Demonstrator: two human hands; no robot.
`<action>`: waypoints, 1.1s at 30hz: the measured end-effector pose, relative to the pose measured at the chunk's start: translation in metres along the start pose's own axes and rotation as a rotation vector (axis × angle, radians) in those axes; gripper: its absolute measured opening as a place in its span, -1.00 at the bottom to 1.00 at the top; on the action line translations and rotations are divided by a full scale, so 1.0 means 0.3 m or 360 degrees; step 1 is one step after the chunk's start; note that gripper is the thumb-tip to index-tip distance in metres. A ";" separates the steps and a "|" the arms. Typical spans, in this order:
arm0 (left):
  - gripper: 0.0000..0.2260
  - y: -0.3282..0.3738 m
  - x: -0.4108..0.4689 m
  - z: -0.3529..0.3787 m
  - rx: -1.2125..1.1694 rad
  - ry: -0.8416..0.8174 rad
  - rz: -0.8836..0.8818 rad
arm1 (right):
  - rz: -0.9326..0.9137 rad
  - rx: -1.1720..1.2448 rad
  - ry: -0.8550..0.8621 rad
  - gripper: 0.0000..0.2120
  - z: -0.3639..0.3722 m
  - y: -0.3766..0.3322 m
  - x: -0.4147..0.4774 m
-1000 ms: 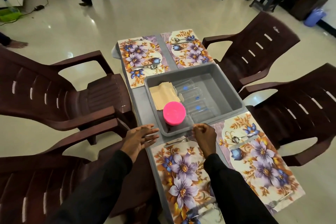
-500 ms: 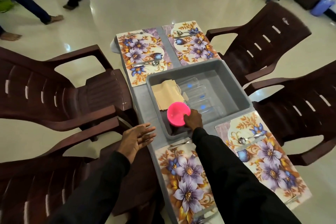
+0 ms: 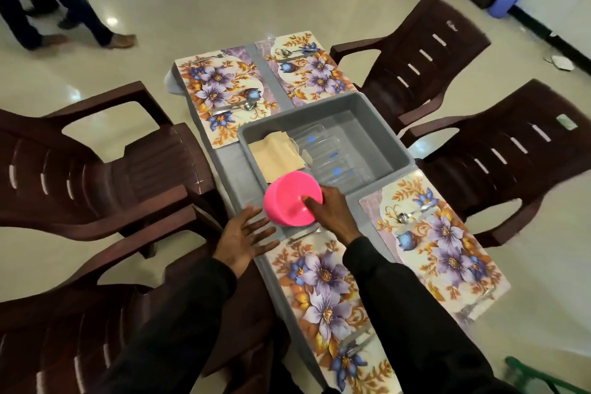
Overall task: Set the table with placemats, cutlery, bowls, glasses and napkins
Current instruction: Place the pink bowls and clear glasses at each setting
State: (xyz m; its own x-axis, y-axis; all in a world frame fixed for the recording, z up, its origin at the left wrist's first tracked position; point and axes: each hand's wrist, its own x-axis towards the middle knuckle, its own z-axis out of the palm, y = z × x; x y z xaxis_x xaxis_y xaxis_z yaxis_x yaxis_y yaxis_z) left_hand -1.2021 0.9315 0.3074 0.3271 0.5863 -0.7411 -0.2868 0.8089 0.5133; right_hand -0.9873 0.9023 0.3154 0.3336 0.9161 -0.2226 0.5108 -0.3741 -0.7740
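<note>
My right hand point(image 3: 332, 211) grips the rim of a pink bowl point(image 3: 289, 198), thumb inside, holding it tilted above the near edge of the grey tub point(image 3: 383, 125). My left hand point(image 3: 248, 235) hovers with fingers spread just left of the bowl, beside the tub's near corner. Inside the tub lie beige napkins point(image 3: 276, 155) and several clear glasses point(image 3: 332, 158) on their sides. Floral placemats with cutlery lie at the near left point(image 3: 323, 291), near right point(image 3: 444, 243), far left point(image 3: 224, 89) and far right point(image 3: 311, 70) of the grey table point(image 3: 230, 163).
Dark brown plastic chairs stand on both sides: two at the left point(image 3: 96, 169) and two at the right point(image 3: 499, 150). People's legs point(image 3: 48, 0) are on the floor beyond the table at the upper left. A stool and bags sit at the far back.
My right hand reached into the tub, took the pink bowl by its rim and lifted it toward me. The left hand stayed beside the tub's near corner with fingers spread.
</note>
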 end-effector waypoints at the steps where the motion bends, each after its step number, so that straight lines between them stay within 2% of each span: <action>1: -0.52 -0.007 -0.014 0.007 0.0024 -0.0058 -0.0039 | -0.0032 -0.0015 -0.0046 -0.80 -0.001 -0.017 -0.055; 4: -0.44 -0.052 -0.054 0.019 0.0082 -0.0218 -0.0233 | 0.0027 -0.0079 -0.0109 -0.72 0.010 -0.044 -0.211; 7: -0.42 -0.122 -0.098 0.030 0.0148 -0.0322 -0.0376 | 0.0197 -0.0203 -0.0026 -0.67 0.018 -0.027 -0.346; 10: -0.52 -0.204 -0.138 0.047 0.0156 -0.0432 -0.0455 | 0.0124 -0.0427 0.0302 -0.70 0.020 0.016 -0.470; 12: -0.50 -0.261 -0.161 0.061 0.0168 -0.0466 -0.0540 | 0.0058 -0.0582 0.0525 -0.74 0.025 0.048 -0.548; 16: -0.52 -0.352 -0.197 0.108 0.0256 -0.0474 -0.0560 | -0.0017 -0.0641 0.0856 -0.82 -0.016 0.074 -0.651; 20: -0.33 -0.428 -0.184 0.150 0.0214 -0.0376 -0.0495 | -0.0043 -0.0674 0.0990 -0.74 -0.097 0.103 -0.696; 21: -0.36 -0.435 -0.207 0.175 0.0196 -0.0366 -0.0480 | -0.0063 -0.0640 0.1016 -0.73 -0.115 0.108 -0.703; 23: -0.68 -0.441 -0.269 0.245 0.0180 -0.0447 -0.0466 | -0.0083 -0.0487 0.1052 -0.73 -0.162 0.121 -0.716; 24: -0.78 -0.449 -0.262 0.263 -0.0057 -0.0598 -0.0633 | -0.0098 -0.0403 0.1067 -0.73 -0.186 0.128 -0.719; 25: -0.68 -0.457 -0.239 0.284 -0.0198 -0.0637 -0.0738 | -0.0090 -0.0313 0.1080 -0.74 -0.219 0.143 -0.722; 27: -0.44 -0.477 -0.202 0.304 -0.0088 -0.0816 -0.0802 | -0.0021 -0.0075 0.1089 -0.78 -0.294 0.184 -0.726; 29: -0.34 -0.521 -0.147 0.304 0.0217 -0.0611 -0.0472 | 0.0052 0.0153 0.1108 -0.81 -0.373 0.249 -0.722; 30: -0.41 -0.519 -0.155 0.331 0.0171 -0.0571 -0.0512 | 0.0125 0.0267 0.1118 -0.82 -0.417 0.297 -0.714; 32: -0.77 -0.540 -0.137 0.366 0.0139 -0.0568 -0.0506 | 0.0334 0.0487 0.1131 -0.87 -0.501 0.416 -0.693; 33: -0.74 -0.559 -0.118 0.370 0.0155 -0.0624 -0.0500 | 0.0446 0.0587 0.1128 -0.89 -0.537 0.484 -0.682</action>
State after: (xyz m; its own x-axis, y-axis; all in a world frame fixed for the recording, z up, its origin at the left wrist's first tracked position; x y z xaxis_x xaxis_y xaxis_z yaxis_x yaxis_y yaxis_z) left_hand -1.0657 0.7802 0.2957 0.7025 0.2716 -0.6578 -0.0410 0.9382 0.3435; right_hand -0.8538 0.6372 0.3441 0.8901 0.4432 -0.1060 0.0851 -0.3902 -0.9168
